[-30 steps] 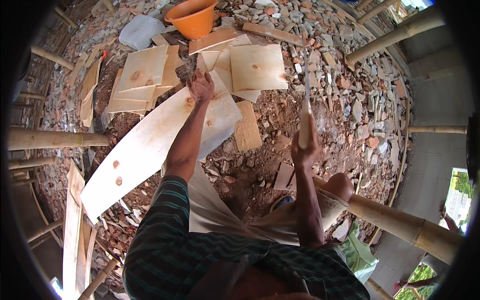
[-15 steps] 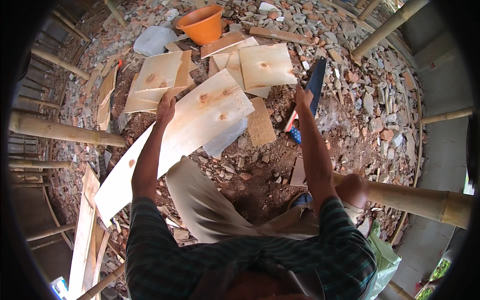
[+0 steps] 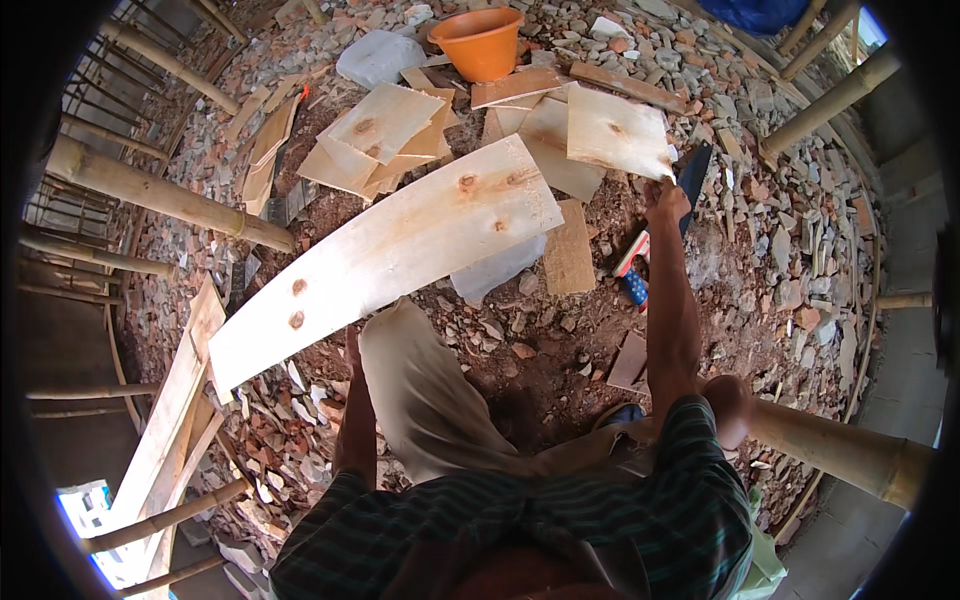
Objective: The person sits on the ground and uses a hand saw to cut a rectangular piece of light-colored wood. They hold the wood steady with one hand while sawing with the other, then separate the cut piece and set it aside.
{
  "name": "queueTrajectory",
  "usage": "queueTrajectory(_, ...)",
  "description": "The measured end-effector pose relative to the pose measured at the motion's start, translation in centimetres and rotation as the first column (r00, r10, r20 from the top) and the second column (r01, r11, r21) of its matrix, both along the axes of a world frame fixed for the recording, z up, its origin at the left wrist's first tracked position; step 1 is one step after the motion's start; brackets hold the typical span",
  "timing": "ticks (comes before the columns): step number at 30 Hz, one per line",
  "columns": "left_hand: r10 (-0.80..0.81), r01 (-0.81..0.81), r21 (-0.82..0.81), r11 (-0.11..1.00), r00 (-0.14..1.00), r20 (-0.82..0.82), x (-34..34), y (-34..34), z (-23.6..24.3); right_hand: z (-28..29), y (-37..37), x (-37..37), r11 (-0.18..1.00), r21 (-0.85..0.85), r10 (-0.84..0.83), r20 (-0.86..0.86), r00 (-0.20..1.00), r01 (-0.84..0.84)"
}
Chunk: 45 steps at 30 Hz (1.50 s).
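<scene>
A long pale plywood board (image 3: 390, 250) with dark knots slants across the middle, close to my left knee. My left forearm (image 3: 357, 430) reaches up to its near edge, and the fingers are hidden there, so I cannot tell their grip. My right hand (image 3: 667, 203) is closed on the near right corner of a small squarish plywood piece (image 3: 615, 130). Beside that hand lies a handsaw, its dark blade (image 3: 697, 180) pointing away and its red, white and blue handle (image 3: 634, 265) toward me. Under the long board a grey block (image 3: 495, 270) partly shows.
More plywood pieces (image 3: 385, 125) lie beyond the long board. Behind them stand an orange basin (image 3: 480, 45) and a pale block (image 3: 380, 60). Bamboo poles (image 3: 170, 195) cross the left side, and another pole (image 3: 840, 445) juts in at right. Broken brick and stone cover the ground.
My left hand has left the long board's far edge and dropped to its near side. My right hand has moved from by the saw to the small plywood piece's corner. The view has shifted.
</scene>
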<state>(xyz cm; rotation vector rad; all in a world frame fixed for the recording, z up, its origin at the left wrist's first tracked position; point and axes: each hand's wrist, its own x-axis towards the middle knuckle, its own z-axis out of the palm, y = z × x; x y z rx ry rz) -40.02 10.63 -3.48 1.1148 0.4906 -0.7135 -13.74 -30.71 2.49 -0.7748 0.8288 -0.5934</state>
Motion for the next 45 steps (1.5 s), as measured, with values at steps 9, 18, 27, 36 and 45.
queueTrajectory(9,0.070,-0.071,-0.183,0.981,0.997,-0.008,0.6,-3.5,3.6,-1.9,11.3,-3.8,0.939,0.062,0.334,0.086,0.939,-0.339)
queueTrajectory(18,0.032,-0.038,-0.186,0.982,0.999,-0.032,1.2,-1.6,3.7,-3.5,17.7,-5.9,0.749,-0.591,0.182,-0.251,0.951,-0.299)
queueTrajectory(27,-0.108,0.095,-0.111,0.989,0.987,-0.122,5.5,5.8,3.7,0.3,14.1,-5.2,0.908,-0.394,0.128,-0.070,0.989,-0.146)
queueTrajectory(36,-0.372,0.319,0.295,0.901,0.917,0.146,20.1,15.6,14.6,-3.8,10.6,-3.7,0.796,-0.598,0.051,-0.091,0.995,-0.096)
queueTrajectory(45,-0.856,-0.118,0.914,0.389,0.319,0.406,39.1,-0.3,12.2,-3.7,10.1,-4.4,0.833,-0.521,0.187,-0.055,0.981,-0.188)
